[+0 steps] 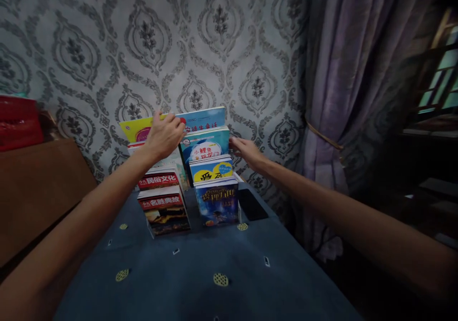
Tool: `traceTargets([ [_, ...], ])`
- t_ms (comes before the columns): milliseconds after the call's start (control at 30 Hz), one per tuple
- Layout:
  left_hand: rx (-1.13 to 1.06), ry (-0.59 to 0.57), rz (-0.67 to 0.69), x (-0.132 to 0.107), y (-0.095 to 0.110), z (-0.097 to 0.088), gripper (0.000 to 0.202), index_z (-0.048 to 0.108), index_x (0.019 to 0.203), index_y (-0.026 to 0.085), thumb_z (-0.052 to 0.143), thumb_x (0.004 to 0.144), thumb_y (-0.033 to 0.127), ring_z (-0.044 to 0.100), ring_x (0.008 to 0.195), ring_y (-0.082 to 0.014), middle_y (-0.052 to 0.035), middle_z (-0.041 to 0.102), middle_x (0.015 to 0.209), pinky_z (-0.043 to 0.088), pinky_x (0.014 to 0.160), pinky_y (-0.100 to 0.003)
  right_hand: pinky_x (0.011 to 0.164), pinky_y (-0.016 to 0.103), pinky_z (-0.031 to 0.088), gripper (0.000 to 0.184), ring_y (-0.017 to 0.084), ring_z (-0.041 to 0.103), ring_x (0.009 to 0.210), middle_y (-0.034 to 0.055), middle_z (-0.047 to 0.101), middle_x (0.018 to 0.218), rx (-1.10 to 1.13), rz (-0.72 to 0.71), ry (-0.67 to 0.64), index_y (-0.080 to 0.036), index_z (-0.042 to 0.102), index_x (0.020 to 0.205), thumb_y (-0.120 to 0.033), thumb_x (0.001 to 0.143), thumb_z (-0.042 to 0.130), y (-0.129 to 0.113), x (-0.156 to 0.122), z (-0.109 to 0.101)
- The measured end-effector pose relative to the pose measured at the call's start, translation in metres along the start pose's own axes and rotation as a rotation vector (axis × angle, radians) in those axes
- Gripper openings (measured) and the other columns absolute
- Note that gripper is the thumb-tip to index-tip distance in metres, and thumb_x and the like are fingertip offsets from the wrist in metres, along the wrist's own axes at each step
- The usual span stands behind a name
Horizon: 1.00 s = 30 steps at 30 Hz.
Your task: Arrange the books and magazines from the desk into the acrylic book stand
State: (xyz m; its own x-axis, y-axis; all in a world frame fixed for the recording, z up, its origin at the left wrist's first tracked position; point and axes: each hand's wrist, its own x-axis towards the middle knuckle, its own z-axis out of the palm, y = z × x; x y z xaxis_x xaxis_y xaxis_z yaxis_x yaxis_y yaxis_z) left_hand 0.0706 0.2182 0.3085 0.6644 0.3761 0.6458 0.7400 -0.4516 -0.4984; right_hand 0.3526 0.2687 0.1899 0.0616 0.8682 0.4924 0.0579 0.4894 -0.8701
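Note:
Two rows of upright children's books stand one behind another on the table. My left hand [166, 132] reaches over the back of both rows, its fingers curled at the upper left corner of a tall blue book [205, 117]. It also covers part of a yellow book [136, 129] behind the left row. Beside the right row, my right hand [248, 151] has its fingers stretched towards the edge of a teal book [209, 145]; its fingertips are partly hard to make out. In front stand a dark blue book [219, 204] and a red-topped book [165, 211].
A dark blue cloth with small yellow prints covers the table [171, 283]. A black flat phone-like object [253, 204] lies right of the books. At left are a cardboard box [39, 187] and a red package [17, 123]. Patterned wall and a tied purple curtain [332, 97] stand behind.

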Motion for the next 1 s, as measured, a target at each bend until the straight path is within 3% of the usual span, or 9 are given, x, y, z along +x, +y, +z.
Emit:
traceTargets([
  [233, 0.051, -0.228, -0.034, 0.016, 0.012, 0.010, 0.036, 0.063, 0.117, 0.009, 0.051, 0.101, 0.039, 0.057, 0.116, -0.0331, -0.0192, 0.067, 0.116, 0.046, 0.094, -0.041, 0.079, 0.033, 0.054, 0.051, 0.023, 0.066, 0.100, 0.0062, 0.074, 0.110, 0.005, -0.052, -0.014, -0.021, 0.071, 0.101, -0.064, 0.074, 0.072, 0.004, 0.003, 0.009],
  [333, 0.001, -0.325, -0.102, 0.027, 0.017, 0.015, 0.039, 0.061, 0.122, 0.011, 0.050, 0.101, 0.042, 0.061, 0.115, -0.0317, -0.0173, 0.068, 0.121, 0.048, 0.091, -0.038, 0.081, 0.035, 0.055, 0.048, 0.023, 0.067, 0.100, 0.0068, 0.074, 0.112, 0.000, -0.059, 0.010, -0.021, 0.071, 0.105, -0.059, 0.075, 0.072, 0.009, 0.004, 0.010],
  [467, -0.079, -0.396, -0.177, 0.038, 0.015, 0.022, 0.033, 0.066, 0.114, 0.017, 0.053, 0.099, 0.045, 0.066, 0.106, -0.0288, -0.0119, 0.072, 0.115, 0.048, 0.089, -0.036, 0.081, 0.036, 0.056, 0.044, 0.023, 0.068, 0.099, 0.0067, 0.076, 0.111, -0.013, -0.072, 0.025, -0.021, 0.071, 0.106, -0.053, 0.077, 0.071, 0.013, 0.006, 0.011],
  [600, -0.161, -0.365, -0.222, 0.040, 0.011, 0.026, 0.029, 0.067, 0.106, 0.021, 0.054, 0.098, 0.045, 0.066, 0.101, -0.0264, -0.0072, 0.074, 0.103, 0.047, 0.085, -0.034, 0.079, 0.036, 0.056, 0.042, 0.023, 0.068, 0.098, 0.0054, 0.076, 0.105, -0.022, -0.081, 0.049, -0.021, 0.071, 0.106, -0.053, 0.077, 0.070, 0.015, 0.007, 0.011],
  [833, -0.179, -0.372, -0.229, 0.036, 0.015, 0.022, 0.028, 0.066, 0.111, 0.019, 0.052, 0.100, 0.041, 0.064, 0.104, -0.0289, -0.0093, 0.071, 0.107, 0.047, 0.088, -0.039, 0.083, 0.042, 0.058, 0.047, 0.028, 0.068, 0.108, 0.0092, 0.075, 0.114, -0.020, -0.087, 0.078, -0.021, 0.070, 0.113, -0.052, 0.078, 0.069, 0.017, 0.004, 0.014],
  [900, -0.168, -0.298, -0.209, 0.031, 0.019, 0.014, 0.025, 0.065, 0.114, 0.017, 0.056, 0.099, 0.034, 0.060, 0.114, -0.0304, -0.0116, 0.069, 0.116, 0.047, 0.094, -0.040, 0.086, 0.045, 0.058, 0.051, 0.030, 0.067, 0.112, 0.0104, 0.073, 0.120, -0.024, -0.097, 0.088, -0.022, 0.069, 0.119, -0.053, 0.080, 0.067, 0.020, 0.000, 0.014],
  [1000, -0.248, -0.065, -0.241, 0.007, 0.033, 0.001, 0.023, 0.061, 0.118, 0.015, 0.051, 0.100, 0.024, 0.052, 0.127, -0.0310, -0.0136, 0.063, 0.127, 0.044, 0.103, -0.043, 0.090, 0.048, 0.058, 0.053, 0.031, 0.065, 0.118, 0.0111, 0.071, 0.125, -0.036, -0.091, 0.121, -0.024, 0.067, 0.122, -0.058, 0.082, 0.066, 0.029, -0.012, 0.010],
])
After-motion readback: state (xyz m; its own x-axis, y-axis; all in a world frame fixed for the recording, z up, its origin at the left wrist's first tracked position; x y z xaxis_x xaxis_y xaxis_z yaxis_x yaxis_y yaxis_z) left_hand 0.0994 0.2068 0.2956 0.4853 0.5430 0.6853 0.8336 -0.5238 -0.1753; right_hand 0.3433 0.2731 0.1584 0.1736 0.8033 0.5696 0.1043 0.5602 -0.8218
